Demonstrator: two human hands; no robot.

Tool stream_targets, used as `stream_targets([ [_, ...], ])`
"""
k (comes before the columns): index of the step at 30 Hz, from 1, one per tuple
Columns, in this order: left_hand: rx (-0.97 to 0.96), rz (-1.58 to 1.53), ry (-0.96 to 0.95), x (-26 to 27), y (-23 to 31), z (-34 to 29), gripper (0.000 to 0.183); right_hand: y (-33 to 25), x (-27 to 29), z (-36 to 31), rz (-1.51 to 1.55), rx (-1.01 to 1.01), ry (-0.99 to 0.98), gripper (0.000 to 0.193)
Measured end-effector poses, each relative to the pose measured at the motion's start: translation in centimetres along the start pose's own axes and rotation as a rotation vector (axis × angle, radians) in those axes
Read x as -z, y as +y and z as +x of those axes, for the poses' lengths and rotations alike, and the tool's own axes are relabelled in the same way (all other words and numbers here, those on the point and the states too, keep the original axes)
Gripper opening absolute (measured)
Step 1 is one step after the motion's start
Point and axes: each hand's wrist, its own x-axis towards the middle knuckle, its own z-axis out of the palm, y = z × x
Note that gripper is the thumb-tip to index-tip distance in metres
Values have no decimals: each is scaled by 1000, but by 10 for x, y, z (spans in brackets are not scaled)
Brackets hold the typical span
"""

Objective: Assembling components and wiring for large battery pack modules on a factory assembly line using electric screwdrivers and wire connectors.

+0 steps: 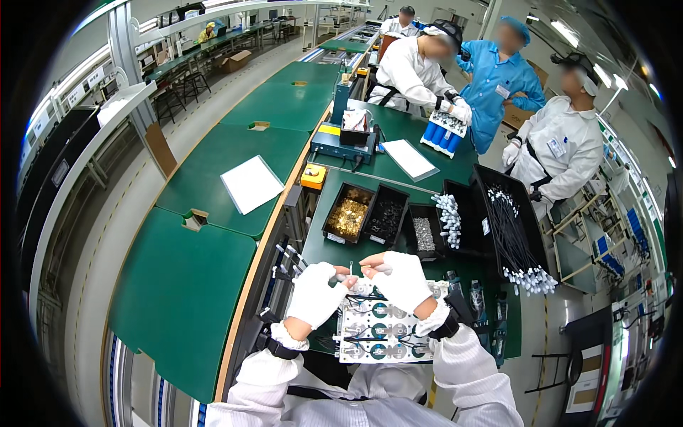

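My left hand [313, 293] and my right hand [400, 281], in white gloves with bare fingertips, face each other over the far edge of a white holder board [366, 311]. Both hands have thumb and fingers closed in a pinch; whatever small piece they hold is too small to make out. A thin upright pale pin or lead [351, 267] shows between the fingertips. On the board sit rows of round green-and-metal ends, with black wires lying across them. The right hand covers part of its far right side.
Beyond the board stand black bins of gold metal pieces [348, 217], black pieces [386, 217] and silver pieces [424, 235]. Black cables with white connectors [504, 206] fill a larger bin at right. Screwdriver-like tools [477, 299] lie right. Co-workers stand beyond, one handling a blue-cell pack [445, 135].
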Motion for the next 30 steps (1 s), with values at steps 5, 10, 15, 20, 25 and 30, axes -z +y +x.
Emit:
stream_targets([
  [5,8,-170,61,-16,-4,5,19,16,-9,0,147,-23,49,19],
  [10,-63,-229,82,-13,-5,-4,13,17,-16,2,189,-3,-50,20],
  [15,7,-306,54,-15,-6,-2,14,11,-7,3,134,44,-83,20],
  [20,6,-313,68,-17,-7,-1,13,10,-9,7,146,57,-78,19],
  [25,27,-329,96,-20,-14,-3,12,11,-12,6,106,131,-63,19],
  [30,-22,-312,54,-18,-14,-2,10,7,-8,7,102,173,-85,19],
])
